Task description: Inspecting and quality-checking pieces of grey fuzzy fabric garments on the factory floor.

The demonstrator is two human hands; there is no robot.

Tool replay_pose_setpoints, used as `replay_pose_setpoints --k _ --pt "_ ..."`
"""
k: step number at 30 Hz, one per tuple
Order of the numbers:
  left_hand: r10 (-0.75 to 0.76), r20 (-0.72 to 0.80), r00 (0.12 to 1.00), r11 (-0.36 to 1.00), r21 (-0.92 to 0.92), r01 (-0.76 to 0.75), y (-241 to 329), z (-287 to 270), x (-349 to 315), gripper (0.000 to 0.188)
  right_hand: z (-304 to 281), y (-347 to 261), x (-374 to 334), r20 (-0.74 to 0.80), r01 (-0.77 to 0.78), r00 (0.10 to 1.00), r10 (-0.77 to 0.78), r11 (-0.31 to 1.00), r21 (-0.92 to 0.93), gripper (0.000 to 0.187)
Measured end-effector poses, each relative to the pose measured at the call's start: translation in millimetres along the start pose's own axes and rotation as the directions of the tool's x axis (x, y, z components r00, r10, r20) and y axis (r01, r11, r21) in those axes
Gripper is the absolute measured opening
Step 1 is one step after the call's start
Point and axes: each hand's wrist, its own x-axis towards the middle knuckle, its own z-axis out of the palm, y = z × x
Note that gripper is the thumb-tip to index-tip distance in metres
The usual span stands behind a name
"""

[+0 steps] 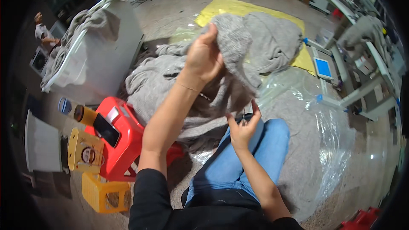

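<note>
My left hand [204,55] is raised, closed on a grey knitted garment [234,36], its fingers partly hidden by the fabric. The cloth hangs from it toward my lap, with a small dark label showing inside. Just below the garment's lower right edge is my right hand [243,132], thumb and forefinger raised. It holds a small thin metal tool [243,117], whose exact kind is too small to tell. A heap of similar grey knitwear [149,83] lies in front of me, beyond my knees.
At left, a red stool [123,153] holds a phone [106,130]; a yellow stool [96,194] stands below. A white bin [104,55] overflows with knitwear. Ahead lies a yellow sheet [226,6]; clear plastic [332,145] and a metal frame [362,96] are at right. People are far left.
</note>
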Motion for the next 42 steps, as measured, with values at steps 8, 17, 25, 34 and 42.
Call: replay_pose_setpoints --k 8,17,25,34,42 --pt "0.181 0.095 0.979 0.950 0.239 -0.199 40 86 40 0.043 14 5 84 -0.021 0.331 0.943 -0.332 0.943 -0.029 0.050" --pt "0.303 0.241 0.922 0.802 0.458 -0.383 93 108 57 0.013 -168 -105 198 -0.402 0.401 0.479 -0.781 0.601 -0.691 0.039" --pt "-0.295 -0.338 0.894 0.707 0.553 0.442 12 -57 -70 0.013 -289 -149 -17 0.403 0.622 0.711 -0.576 0.247 -0.743 0.024" --pt "-0.337 -0.712 0.616 0.706 0.242 0.665 -170 -198 -226 0.024 -266 -20 -143 0.291 0.143 0.950 0.116 0.667 -0.731 0.020" --pt "0.262 -0.493 0.830 0.440 0.826 0.352 -197 -116 -276 0.015 -222 -25 -114 0.273 0.154 0.960 0.067 0.688 -0.709 0.016"
